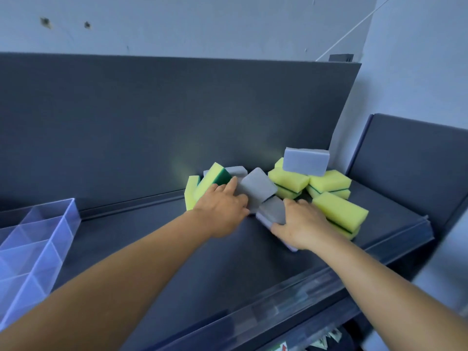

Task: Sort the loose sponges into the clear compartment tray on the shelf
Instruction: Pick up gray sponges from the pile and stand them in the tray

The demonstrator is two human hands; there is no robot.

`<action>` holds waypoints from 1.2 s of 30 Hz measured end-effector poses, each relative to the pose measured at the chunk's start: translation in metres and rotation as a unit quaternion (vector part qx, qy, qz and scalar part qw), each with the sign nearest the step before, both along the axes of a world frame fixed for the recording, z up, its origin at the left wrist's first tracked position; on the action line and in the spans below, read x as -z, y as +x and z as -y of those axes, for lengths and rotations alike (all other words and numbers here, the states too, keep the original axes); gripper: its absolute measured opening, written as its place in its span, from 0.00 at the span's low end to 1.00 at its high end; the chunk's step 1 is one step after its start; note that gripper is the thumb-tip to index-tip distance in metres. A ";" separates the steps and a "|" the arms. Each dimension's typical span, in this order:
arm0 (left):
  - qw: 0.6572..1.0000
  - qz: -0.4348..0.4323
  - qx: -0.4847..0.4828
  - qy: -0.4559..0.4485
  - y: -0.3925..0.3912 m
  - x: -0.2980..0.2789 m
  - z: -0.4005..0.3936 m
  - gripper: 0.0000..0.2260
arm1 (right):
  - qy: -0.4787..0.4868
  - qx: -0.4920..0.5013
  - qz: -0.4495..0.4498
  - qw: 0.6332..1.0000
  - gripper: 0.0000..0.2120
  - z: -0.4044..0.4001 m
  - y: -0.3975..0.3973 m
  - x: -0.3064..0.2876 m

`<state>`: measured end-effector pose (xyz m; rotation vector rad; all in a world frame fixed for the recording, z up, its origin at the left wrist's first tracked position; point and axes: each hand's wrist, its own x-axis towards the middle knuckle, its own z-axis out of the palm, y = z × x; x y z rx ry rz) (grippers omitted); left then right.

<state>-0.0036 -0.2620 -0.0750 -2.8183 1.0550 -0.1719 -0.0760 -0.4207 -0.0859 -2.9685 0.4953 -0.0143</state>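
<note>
While my right hand point(301, 224) is gripping a grey sponge point(272, 211) and my left hand point(222, 206) is resting fingers-straight on another, I'm noting the clear tray point(63, 224) sitting well off leftward.

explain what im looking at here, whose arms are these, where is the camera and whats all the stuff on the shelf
There is no machine here: a person wears a wide-angle camera on the head, so you look down along their own two bare arms. They stand at a dark grey shelf. At its right end lies a loose pile of sponges: yellow ones with a green scouring side, like this yellow sponge, and plain grey ones, one perched on top of the heap. The left hand has its fingers on a tilted grey sponge. The right hand grips another grey sponge, thumb at its near end. At far left sits the clear compartment tray; the compartments in view hold nothing yet.
</note>
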 end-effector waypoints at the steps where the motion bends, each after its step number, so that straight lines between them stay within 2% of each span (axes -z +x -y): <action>1: 1.000 0.001 -0.006 0.006 -0.003 0.000 -0.004 0.17 | 0.018 0.021 0.015 1.000 0.26 -0.002 0.002 -0.002; 4: 0.999 0.008 -0.014 -0.033 -0.006 0.004 -0.014 0.16 | 0.075 0.062 0.050 0.994 0.29 -0.009 0.008 -0.006; 7: 0.987 -0.013 -0.016 -0.160 -0.009 0.002 -0.022 0.12 | 0.119 0.065 0.080 0.988 0.31 -0.013 0.013 -0.008; 10: 0.945 -0.052 -0.031 -0.322 -0.017 -0.005 -0.024 0.12 | 0.142 0.041 0.111 0.983 0.34 -0.016 0.013 -0.011; 12: 0.909 -0.061 -0.043 -0.410 -0.017 -0.011 -0.026 0.16 | 0.156 0.027 0.132 0.978 0.36 -0.019 0.011 -0.014; 14: 0.887 -0.076 -0.046 -0.452 -0.014 -0.017 -0.031 0.25 | 0.180 0.010 0.156 0.971 0.40 -0.021 0.009 -0.016; 16: 0.891 -0.089 -0.050 -0.442 -0.014 -0.022 -0.037 0.36 | 0.214 -0.012 0.172 0.962 0.45 -0.024 0.008 -0.020; 18: 0.902 -0.086 -0.060 -0.418 -0.015 -0.027 -0.045 0.41 | 0.243 -0.040 0.188 0.951 0.49 -0.029 0.007 -0.024; 20: 0.899 -0.091 -0.064 -0.423 -0.014 -0.033 -0.055 0.38 | 0.257 -0.066 0.198 0.943 0.49 -0.036 0.008 -0.028; 25: 0.886 -0.080 -0.077 -0.449 -0.017 -0.049 -0.101 0.21 | 0.281 -0.117 0.196 0.932 0.36 -0.070 0.012 -0.041; 28: 0.888 -0.041 -0.097 -0.447 -0.021 -0.057 -0.137 0.15 | 0.308 -0.147 0.195 0.919 0.30 -0.103 0.013 -0.053; 32: 0.893 -0.013 -0.107 -0.438 -0.031 -0.067 -0.196 0.13 | 0.314 -0.182 0.228 0.903 0.29 -0.158 0.012 -0.068; 36: 0.905 -0.003 -0.133 -0.404 -0.046 -0.078 -0.261 0.19 | 0.333 -0.229 0.226 0.887 0.33 -0.221 0.008 -0.081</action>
